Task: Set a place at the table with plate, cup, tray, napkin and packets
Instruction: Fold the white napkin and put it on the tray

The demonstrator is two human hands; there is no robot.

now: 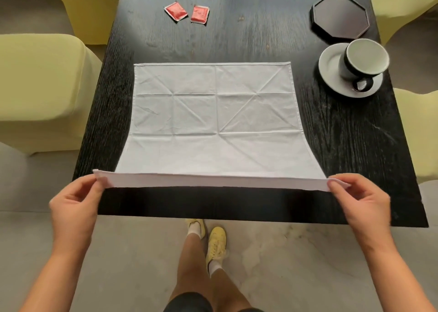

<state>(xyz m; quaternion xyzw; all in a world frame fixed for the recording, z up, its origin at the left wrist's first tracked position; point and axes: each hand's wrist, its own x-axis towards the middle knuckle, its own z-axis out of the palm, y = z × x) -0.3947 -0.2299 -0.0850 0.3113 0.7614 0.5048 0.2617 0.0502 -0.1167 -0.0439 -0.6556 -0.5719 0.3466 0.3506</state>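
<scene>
A creased white napkin (214, 112) lies spread open on the black table (355, 145). Its near edge is lifted and turned over into a narrow fold. My left hand (73, 207) pinches the left corner of that fold, and my right hand (362, 202) pinches the right corner. Two red packets (187, 13) lie side by side at the far left of the table. At the right, a black cup with a white inside (363, 60) stands on a white saucer plate (331, 62). Behind it rests a black octagonal tray (340, 16).
Pale yellow covered chairs stand at the left (40, 91) and at the right (419, 131) of the table, with more at the far corners. My legs and yellow shoes (214, 243) are on the light stone floor below the table's near edge.
</scene>
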